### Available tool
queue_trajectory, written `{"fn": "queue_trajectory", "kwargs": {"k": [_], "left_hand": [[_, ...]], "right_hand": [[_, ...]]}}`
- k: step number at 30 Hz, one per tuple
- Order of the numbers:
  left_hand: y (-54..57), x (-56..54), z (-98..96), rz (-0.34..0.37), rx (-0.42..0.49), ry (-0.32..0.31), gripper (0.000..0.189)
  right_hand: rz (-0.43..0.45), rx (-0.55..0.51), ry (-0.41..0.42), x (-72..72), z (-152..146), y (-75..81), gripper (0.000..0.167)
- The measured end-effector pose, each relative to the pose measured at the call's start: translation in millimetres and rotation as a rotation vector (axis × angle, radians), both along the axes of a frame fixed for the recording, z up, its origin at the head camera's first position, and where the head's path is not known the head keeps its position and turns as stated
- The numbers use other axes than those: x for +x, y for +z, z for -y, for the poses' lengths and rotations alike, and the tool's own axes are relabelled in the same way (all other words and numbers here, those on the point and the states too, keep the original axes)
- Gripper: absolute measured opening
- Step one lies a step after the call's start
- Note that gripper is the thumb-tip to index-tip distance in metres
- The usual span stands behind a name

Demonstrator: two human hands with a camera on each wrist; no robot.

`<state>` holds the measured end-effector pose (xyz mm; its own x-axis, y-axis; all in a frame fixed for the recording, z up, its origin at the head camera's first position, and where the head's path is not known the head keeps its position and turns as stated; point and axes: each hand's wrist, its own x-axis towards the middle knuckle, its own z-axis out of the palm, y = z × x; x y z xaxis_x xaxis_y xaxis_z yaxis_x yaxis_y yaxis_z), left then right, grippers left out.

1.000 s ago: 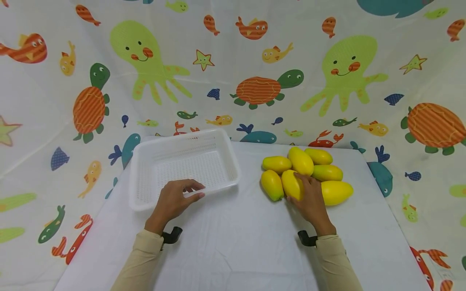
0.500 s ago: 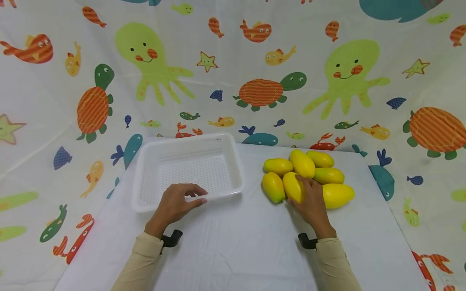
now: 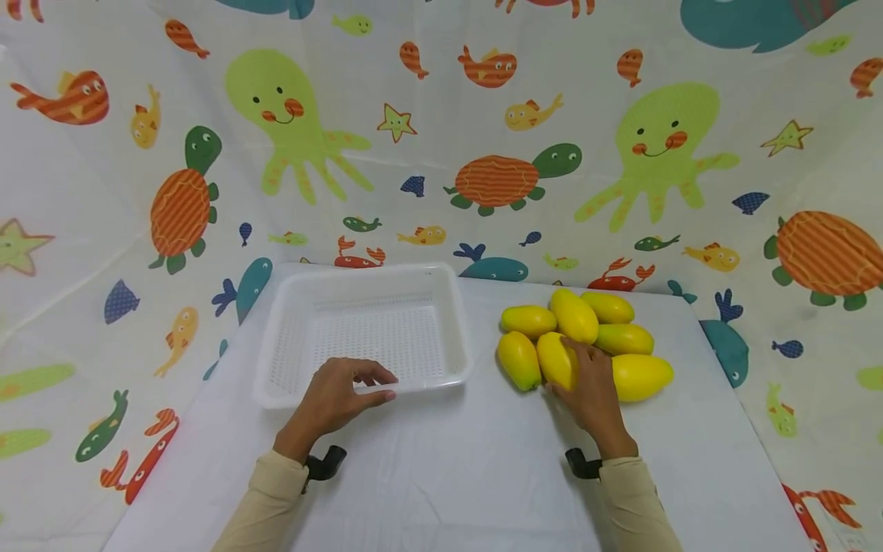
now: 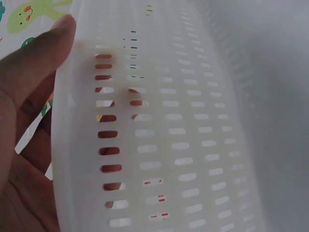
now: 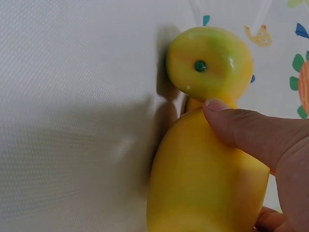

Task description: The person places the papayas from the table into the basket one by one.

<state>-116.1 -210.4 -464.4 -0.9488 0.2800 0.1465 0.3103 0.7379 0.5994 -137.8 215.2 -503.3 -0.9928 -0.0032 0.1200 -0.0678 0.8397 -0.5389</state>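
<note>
In the head view a white perforated plastic basket (image 3: 366, 387) stands on the left of the table. My left hand (image 3: 338, 395) grips its front rim, thumb outside. In the left wrist view the fingers show dark through the slots of the basket wall (image 4: 159, 130). To the right lies a cluster of several smooth yellow mangoes. My right hand (image 3: 593, 391) holds the front middle mango (image 3: 555, 359) between thumb and fingers. In the right wrist view the thumb presses along that mango (image 5: 203, 179); behind it shows another mango (image 5: 212, 63) with a green stem nub.
A mango (image 3: 519, 360) lies just left of the held one and a larger mango (image 3: 641, 377) just right. Several more sit behind. The white-covered table (image 3: 441, 475) ends at a sea-animal printed curtain (image 3: 428, 153) behind and at the sides.
The basket has shifted slightly right and straightened, with my left hand on its rim. My right hand stays on the same mango. The whole head view has drifted a little downward.
</note>
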Motion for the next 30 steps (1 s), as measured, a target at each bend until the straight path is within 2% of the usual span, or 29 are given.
{"fn": "queue_trajectory", "kwargs": {"k": [14, 22, 30], "left_hand": [[3.8, 8.2, -5.8, 0.012, 0.004, -0.033, 0.017], [4.0, 15.7, -8.9, 0.012, 0.019, -0.086, 0.017], [5.3, 20.5, -10.7, 0.021, 0.038, -0.109, 0.017]], "right_hand": [[0.016, 0.007, -0.004, -0.3, 0, 0.1, 0.083], [0.011, -0.001, -0.003, 0.0, -1, -1.7, 0.083], [0.0, -0.01, 0.003, -0.1, 0, -2.3, 0.082]]}}
